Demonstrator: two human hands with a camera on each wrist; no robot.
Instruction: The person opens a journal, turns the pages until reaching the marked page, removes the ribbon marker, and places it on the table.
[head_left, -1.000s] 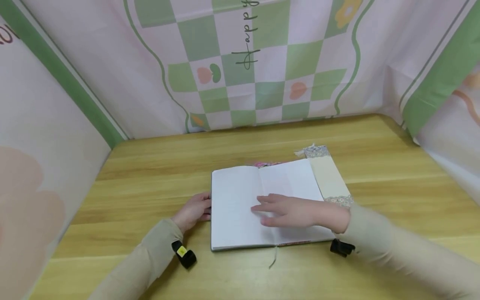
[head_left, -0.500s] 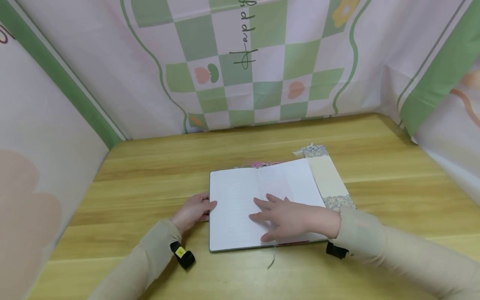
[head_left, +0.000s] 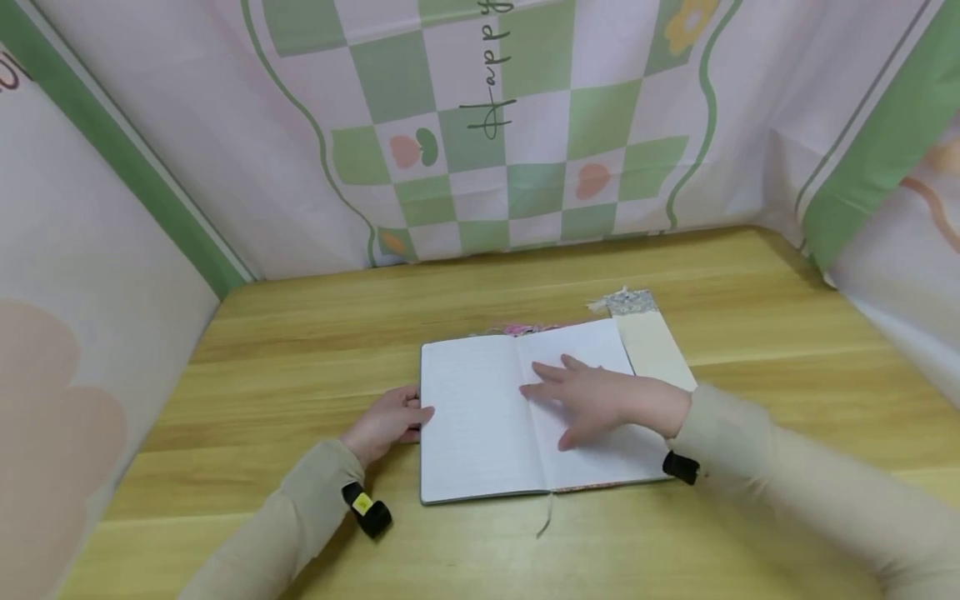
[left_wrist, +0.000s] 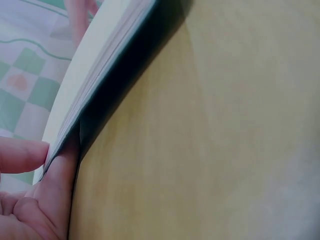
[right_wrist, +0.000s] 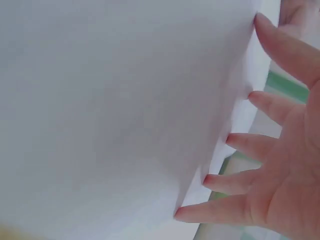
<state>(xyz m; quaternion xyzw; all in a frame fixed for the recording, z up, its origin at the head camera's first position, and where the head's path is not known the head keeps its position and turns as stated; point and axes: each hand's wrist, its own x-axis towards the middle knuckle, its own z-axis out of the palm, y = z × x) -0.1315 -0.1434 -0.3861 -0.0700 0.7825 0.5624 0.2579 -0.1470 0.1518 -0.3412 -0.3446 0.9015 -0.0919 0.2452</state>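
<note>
Here the left hand (head_left: 382,427) pinches an open notebook (head_left: 480,425) — right hand (head_left: 600,398) splayed on it.

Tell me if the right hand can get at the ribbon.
Likely yes: the right hand is spread on the page, holding nothing, and the ribbon extends past the near edge of the book with nothing over it.

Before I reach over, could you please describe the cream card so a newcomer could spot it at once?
On the wooden table lies an open notebook. Along its right edge shows the cream card, set apart from the white pages by its colour, grey patterned far end and white tassel.
</note>
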